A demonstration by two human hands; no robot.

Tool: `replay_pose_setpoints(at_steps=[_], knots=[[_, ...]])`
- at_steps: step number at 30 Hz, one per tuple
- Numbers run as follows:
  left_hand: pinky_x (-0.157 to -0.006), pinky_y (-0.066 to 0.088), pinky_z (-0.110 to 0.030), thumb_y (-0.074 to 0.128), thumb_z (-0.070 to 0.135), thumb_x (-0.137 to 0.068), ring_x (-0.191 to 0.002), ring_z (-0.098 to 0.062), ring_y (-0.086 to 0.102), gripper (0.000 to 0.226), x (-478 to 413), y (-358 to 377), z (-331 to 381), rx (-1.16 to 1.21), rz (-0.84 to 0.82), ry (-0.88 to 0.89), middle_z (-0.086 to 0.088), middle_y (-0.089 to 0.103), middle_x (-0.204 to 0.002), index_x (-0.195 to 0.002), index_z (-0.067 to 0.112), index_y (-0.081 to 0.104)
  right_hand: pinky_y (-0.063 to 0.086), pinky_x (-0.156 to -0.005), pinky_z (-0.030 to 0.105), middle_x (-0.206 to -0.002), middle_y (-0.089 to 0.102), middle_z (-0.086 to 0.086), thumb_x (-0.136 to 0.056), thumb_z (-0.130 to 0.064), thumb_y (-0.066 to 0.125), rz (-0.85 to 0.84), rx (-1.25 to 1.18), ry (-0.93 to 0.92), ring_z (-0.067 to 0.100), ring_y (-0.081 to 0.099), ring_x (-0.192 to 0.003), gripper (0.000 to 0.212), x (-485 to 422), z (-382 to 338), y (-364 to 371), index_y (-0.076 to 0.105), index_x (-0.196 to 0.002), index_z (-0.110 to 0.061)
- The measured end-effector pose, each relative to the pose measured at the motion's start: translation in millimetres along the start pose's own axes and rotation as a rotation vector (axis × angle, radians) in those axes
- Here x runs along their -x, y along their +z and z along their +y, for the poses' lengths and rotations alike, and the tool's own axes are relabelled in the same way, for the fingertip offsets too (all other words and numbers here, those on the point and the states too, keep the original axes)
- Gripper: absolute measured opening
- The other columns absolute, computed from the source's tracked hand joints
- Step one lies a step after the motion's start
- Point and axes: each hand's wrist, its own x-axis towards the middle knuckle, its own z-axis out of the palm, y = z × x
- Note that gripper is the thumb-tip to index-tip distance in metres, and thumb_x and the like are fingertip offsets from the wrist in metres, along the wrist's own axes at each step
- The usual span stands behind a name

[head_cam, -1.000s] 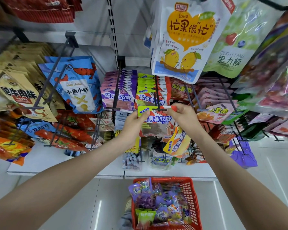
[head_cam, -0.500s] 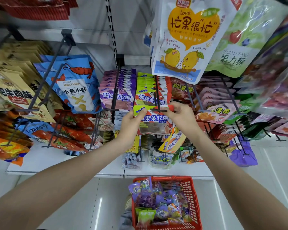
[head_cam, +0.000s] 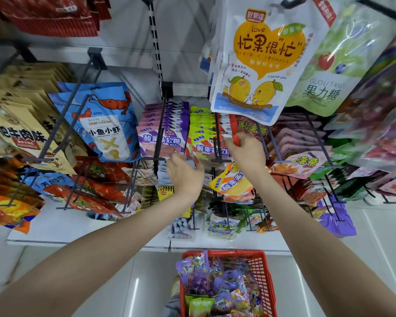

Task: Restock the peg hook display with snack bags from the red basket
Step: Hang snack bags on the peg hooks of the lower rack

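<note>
Your right hand point(head_cam: 245, 152) pinches the red top corner of the glossy, flat sour-candy bag point(head_cam: 206, 148), which hangs on the thin dark metal peg hook point(head_cam: 217, 129). Your left hand point(head_cam: 184, 177), blurred, is just below with loosely curled fingers and holds nothing. The red plastic lattice basket point(head_cam: 262, 266) stands on the floor below, with crinkly purple pouches point(head_cam: 204, 282) inside.

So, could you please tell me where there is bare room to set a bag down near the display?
The white shelf base is bare between the orange bags on the left and the pale blue packs in the middle. The floor left of the red basket is also free. The peg hooks above are crowded with bags.
</note>
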Motion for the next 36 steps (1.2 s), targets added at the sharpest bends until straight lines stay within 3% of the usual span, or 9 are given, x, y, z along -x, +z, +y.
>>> replay_pose_setpoints(at_steps=[2, 6, 13, 17, 19, 24, 27, 33, 36], knots=[[-0.087, 0.039, -0.029, 0.057, 0.005, -0.088, -0.112, -0.026, 0.048, 0.028, 0.8, -1.0, -1.2, 0.074, -0.127, 0.175, -0.004, 0.049, -0.114, -0.109, 0.017, 0.044, 0.024, -0.045, 0.03, -0.054, 0.042, -0.001, -0.092, -0.039, 0.054, 0.026, 0.036, 0.019, 0.023, 0.044, -0.056, 0.034, -8.2, -4.2, 3.9, 0.043, -0.065, -0.02], [-0.11, 0.031, -0.034, 0.044, -0.007, -0.091, -0.137, -0.025, 0.031, 0.062, -16.0, -12.4, 12.0, 0.051, -0.467, 0.331, -0.003, 0.031, -0.149, -0.144, 0.025, 0.036, 0.034, -0.055, 0.029, -0.081, 0.062, -0.002, -0.091, -0.042, 0.057, 0.135, -0.041, 0.056, 0.021, 0.057, -0.073, 0.037, -6.7, -7.0, 7.2, 0.054, -0.113, -0.012], [-0.092, 0.039, -0.021, 0.056, 0.057, -0.086, -0.11, 0.001, 0.054, 0.025, 12.2, -49.1, 4.7, 0.135, -0.847, 0.225, 0.028, 0.057, -0.111, -0.107, 0.044, 0.056, 0.032, -0.054, 0.01, -0.086, 0.059, -0.025, -0.091, -0.042, 0.056, 0.441, -0.372, 0.155, -0.019, 0.053, -0.071, 0.041, 47.7, -7.9, 4.0, 0.041, -0.123, -0.022], [-0.065, 0.042, -0.029, 0.064, 0.048, -0.086, -0.072, -0.02, 0.06, 0.049, 27.4, -60.1, -21.1, -0.09, -0.744, 0.349, -0.007, 0.069, -0.098, -0.121, 0.014, 0.062, 0.038, -0.053, 0.011, -0.085, 0.059, -0.017, -0.09, -0.04, 0.059, 0.467, -0.568, 0.231, -0.013, 0.055, -0.068, 0.034, 73.8, -15.9, 16.6, 0.044, -0.113, -0.02], [-0.068, 0.046, -0.036, 0.063, 0.043, -0.088, -0.074, -0.021, 0.06, 0.047, 26.8, -69.0, -32.7, -0.132, -0.645, 0.311, -0.014, 0.068, -0.095, -0.121, 0.01, 0.062, 0.038, -0.057, 0.018, -0.081, 0.058, -0.014, -0.092, -0.043, 0.055, 0.396, -0.625, 0.298, -0.005, 0.054, -0.066, 0.029, 86.3, -21.3, 29.0, 0.047, -0.107, -0.019], [-0.077, 0.05, -0.032, 0.067, 0.034, -0.087, -0.089, -0.015, 0.066, 0.025, 0.0, -117.5, -64.2, 0.076, -0.592, 0.174, -0.004, 0.072, -0.099, -0.104, 0.016, 0.069, 0.047, -0.088, 0.035, -0.093, 0.067, 0.003, -0.092, -0.043, 0.053, -0.287, -0.821, 0.243, 0.019, 0.063, -0.097, 0.029, 111.6, -31.4, 56.1, 0.065, -0.092, -0.016], [-0.076, 0.054, -0.032, 0.065, 0.031, -0.089, -0.086, -0.012, 0.07, 0.01, -14.0, -143.0, -72.7, 0.202, -0.521, 0.143, 0.006, 0.075, -0.091, -0.095, 0.026, 0.071, 0.048, -0.074, 0.016, -0.091, 0.067, -0.004, -0.085, -0.029, 0.068, -0.497, -0.667, 0.027, 0.012, 0.064, -0.087, 0.006, 107.8, -52.0, 63.9, 0.068, -0.088, -0.024], [-0.07, 0.05, -0.016, 0.063, 0.035, -0.089, -0.085, -0.003, 0.068, 0.009, -29.8, -157.7, -63.9, 0.242, -0.482, 0.226, 0.014, 0.073, -0.091, -0.094, 0.03, 0.069, 0.039, -0.059, 0.026, -0.067, 0.058, 0.005, -0.083, -0.019, 0.071, -0.33, -0.672, -0.013, 0.015, 0.048, -0.062, 0.013, 85.7, -84.1, 71.1, 0.069, -0.07, -0.023], [-0.066, 0.047, -0.013, 0.062, 0.038, -0.09, -0.08, 0.001, 0.066, 0.01, -35.2, -157.0, -57.1, 0.24, -0.489, 0.236, 0.019, 0.072, -0.084, -0.091, 0.032, 0.069, 0.039, -0.056, 0.015, -0.069, 0.055, 0.002, -0.082, -0.016, 0.072, -0.251, -0.668, 0.023, 0.008, 0.047, -0.063, 0.015, 80.5, -85.8, 73.9, 0.063, -0.07, -0.021]])
